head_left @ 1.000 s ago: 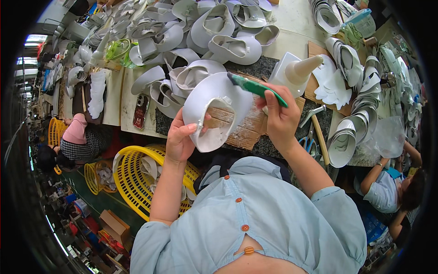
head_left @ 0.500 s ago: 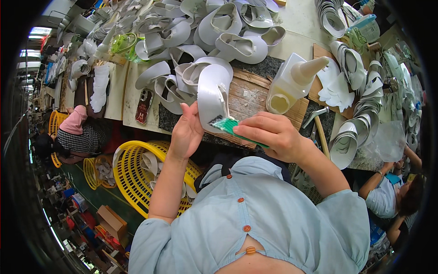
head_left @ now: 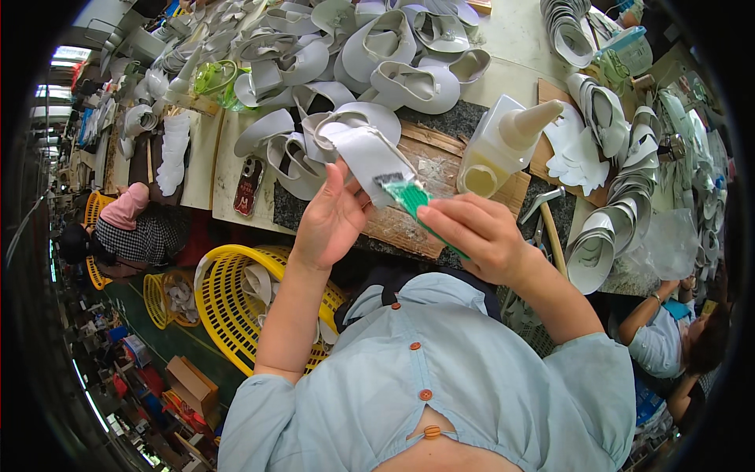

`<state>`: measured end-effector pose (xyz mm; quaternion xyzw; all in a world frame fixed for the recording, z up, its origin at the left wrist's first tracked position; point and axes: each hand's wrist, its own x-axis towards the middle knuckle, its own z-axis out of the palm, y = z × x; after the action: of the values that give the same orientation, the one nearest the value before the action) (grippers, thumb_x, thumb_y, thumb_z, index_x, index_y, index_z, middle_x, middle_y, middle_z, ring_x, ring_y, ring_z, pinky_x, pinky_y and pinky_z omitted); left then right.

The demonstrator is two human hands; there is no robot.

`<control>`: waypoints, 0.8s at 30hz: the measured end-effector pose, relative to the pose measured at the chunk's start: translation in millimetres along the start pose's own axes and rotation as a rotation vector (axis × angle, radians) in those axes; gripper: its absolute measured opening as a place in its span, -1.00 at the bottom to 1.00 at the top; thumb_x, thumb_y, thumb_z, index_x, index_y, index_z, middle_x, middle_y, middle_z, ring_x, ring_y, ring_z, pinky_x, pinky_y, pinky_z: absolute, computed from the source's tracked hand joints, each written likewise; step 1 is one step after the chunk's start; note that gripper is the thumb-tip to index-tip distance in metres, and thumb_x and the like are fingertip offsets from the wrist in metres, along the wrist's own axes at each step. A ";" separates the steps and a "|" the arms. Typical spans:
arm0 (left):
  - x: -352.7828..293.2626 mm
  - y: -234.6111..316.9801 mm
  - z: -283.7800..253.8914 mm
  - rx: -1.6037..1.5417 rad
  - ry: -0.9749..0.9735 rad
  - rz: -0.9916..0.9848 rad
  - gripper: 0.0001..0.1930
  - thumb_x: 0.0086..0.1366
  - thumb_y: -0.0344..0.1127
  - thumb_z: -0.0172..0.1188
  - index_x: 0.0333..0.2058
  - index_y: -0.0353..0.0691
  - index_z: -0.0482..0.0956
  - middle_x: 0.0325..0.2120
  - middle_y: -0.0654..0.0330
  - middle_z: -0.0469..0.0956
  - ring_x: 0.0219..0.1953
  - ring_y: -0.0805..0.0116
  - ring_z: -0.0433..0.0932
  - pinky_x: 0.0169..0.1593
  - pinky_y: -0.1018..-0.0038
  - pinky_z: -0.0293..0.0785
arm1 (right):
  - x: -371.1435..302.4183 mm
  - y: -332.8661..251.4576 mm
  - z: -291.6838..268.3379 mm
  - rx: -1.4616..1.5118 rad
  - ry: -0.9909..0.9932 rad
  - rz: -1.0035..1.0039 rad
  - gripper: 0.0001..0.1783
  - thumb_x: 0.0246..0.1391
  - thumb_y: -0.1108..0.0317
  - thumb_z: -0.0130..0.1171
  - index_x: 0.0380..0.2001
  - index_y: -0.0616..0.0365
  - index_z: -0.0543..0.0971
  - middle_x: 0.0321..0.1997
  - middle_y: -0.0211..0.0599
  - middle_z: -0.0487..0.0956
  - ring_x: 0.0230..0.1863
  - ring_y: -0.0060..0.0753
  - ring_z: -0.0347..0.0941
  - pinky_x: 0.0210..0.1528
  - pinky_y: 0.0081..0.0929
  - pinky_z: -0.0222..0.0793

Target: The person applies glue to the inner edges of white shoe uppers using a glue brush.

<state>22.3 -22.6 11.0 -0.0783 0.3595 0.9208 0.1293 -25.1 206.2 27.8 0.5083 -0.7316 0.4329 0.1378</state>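
Note:
A white shoe upper point(head_left: 371, 160) is tilted over the bench, its lower edge steadied by my left hand point(head_left: 334, 224), thumb on one side and fingers behind. My right hand point(head_left: 481, 236) pinches a green-handled brush point(head_left: 410, 198). Its dark bristles touch the upper's near right edge. Under the work lies a worn wooden board point(head_left: 417, 230) with whitish residue. Just beyond my right hand stands a translucent bottle point(head_left: 491, 145) with a cone-shaped cap and yellowish liquid inside. My left fingertips are partly hidden behind the upper.
Piled white uppers point(head_left: 417, 82) cover the far bench. A hammer point(head_left: 553, 236) and stacked uppers point(head_left: 594, 252) lie to the right. A phone point(head_left: 248, 186) sits at the left. Below stands a yellow basket point(head_left: 224, 315). Co-workers sit left point(head_left: 141, 228) and right point(head_left: 664, 338).
The shoe upper has turned and tipped over, showing a different face. My left hand has shifted slightly right with it, and the brush has moved a little up and to the right.

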 end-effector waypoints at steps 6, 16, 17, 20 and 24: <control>3.9 -1.3 16.2 -0.097 0.052 0.071 -0.50 0.42 -0.25 -0.15 0.29 -0.02 -0.02 0.23 0.09 0.15 0.26 0.15 0.17 0.30 0.14 0.12 | -3.1 0.0 3.6 0.349 0.394 0.624 -0.85 0.17 0.48 0.06 -0.23 0.32 0.55 -0.41 -0.21 0.50 -0.55 -0.43 0.48 -0.48 -0.55 0.41; 13.3 -4.7 15.2 -0.157 0.087 0.135 -0.35 0.29 -0.58 -0.04 0.28 0.02 -0.02 0.17 0.15 0.21 0.21 0.27 0.24 0.28 0.29 0.16 | -22.5 -10.3 -4.9 0.004 0.324 0.365 -0.79 0.03 0.57 0.15 -0.21 0.27 0.56 -0.37 -0.13 0.52 -0.45 -0.28 0.49 -0.44 -0.48 0.42; 12.3 -2.4 12.3 -0.156 0.087 0.131 -0.35 0.29 -0.58 -0.04 0.28 0.02 -0.02 0.17 0.15 0.21 0.21 0.27 0.24 0.28 0.29 0.16 | -26.3 -5.3 -7.0 0.170 0.467 0.531 -0.85 0.10 0.54 0.10 -0.24 0.28 0.57 -0.40 -0.17 0.51 -0.50 -0.40 0.47 -0.46 -0.53 0.39; 9.4 2.1 9.9 -0.024 0.053 0.113 -0.16 0.07 -0.75 0.08 0.29 -0.06 -0.02 0.13 0.08 0.22 0.22 0.26 0.19 0.29 0.32 0.10 | -50.9 22.4 -23.2 0.134 0.606 0.732 -0.86 0.15 0.51 0.06 -0.26 0.29 0.56 -0.41 -0.25 0.51 -0.55 -0.51 0.44 -0.48 -0.58 0.37; 7.0 1.3 15.7 0.188 0.094 0.122 -0.16 0.06 -0.74 0.11 0.29 -0.12 -0.02 0.11 0.04 0.28 0.17 0.26 0.28 0.24 0.33 0.18 | -112.4 58.4 -1.2 -0.031 0.297 0.846 -0.87 0.13 0.48 0.09 -0.26 0.26 0.56 -0.39 -0.22 0.50 -0.46 -0.38 0.48 -0.40 -0.48 0.38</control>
<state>14.5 -11.6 21.6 -0.0866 0.4541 0.8845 0.0628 -25.7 283.7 -72.4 0.0947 -0.8538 0.5084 0.0601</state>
